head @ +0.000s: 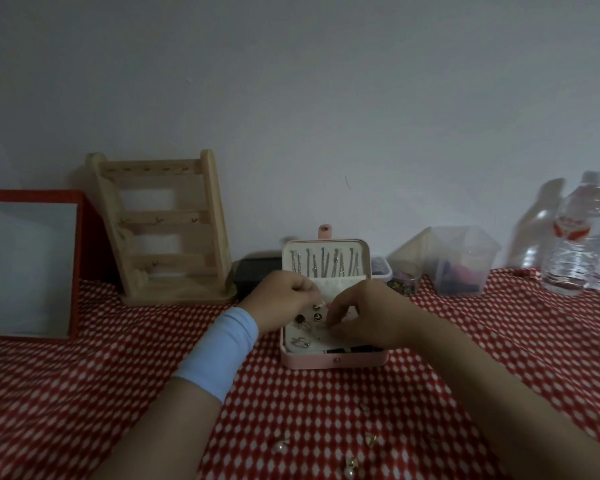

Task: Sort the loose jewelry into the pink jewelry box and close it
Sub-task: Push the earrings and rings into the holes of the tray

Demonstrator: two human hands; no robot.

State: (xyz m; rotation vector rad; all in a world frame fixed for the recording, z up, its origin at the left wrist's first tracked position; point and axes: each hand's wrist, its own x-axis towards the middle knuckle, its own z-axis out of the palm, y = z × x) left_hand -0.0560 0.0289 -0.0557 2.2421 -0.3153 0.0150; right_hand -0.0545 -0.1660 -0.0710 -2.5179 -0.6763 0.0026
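I see the pink jewelry box [333, 358] sitting open at the middle of the red-and-white patterned cloth [84, 393], its lid [326, 259] standing upright toward the wall. Silver chains [323, 266] hang in a row inside the lid. In the cream tray below I make out a few rings [300, 341] at the left, small dark studs [316, 317], and a dark strip along the front edge.

Both hands work over the tray. My left hand [284, 301], a pale blue band [219, 351] on its wrist, has its fingers pinched together; what they hold I cannot tell. My right hand [368, 317] curls with fingertips pressed down into the tray, and whether it grips anything is too dim to judge.

Nearer me on the cloth lie loose pearl earrings [281, 445] and small gold pieces [369, 438].

Behind the box stand a dark case [253, 271], a wooden jewelry stand [167, 230], a red-framed panel [32, 265], clear plastic tubs [461, 261] holding dark and pink bits, and water bottles [582, 237].
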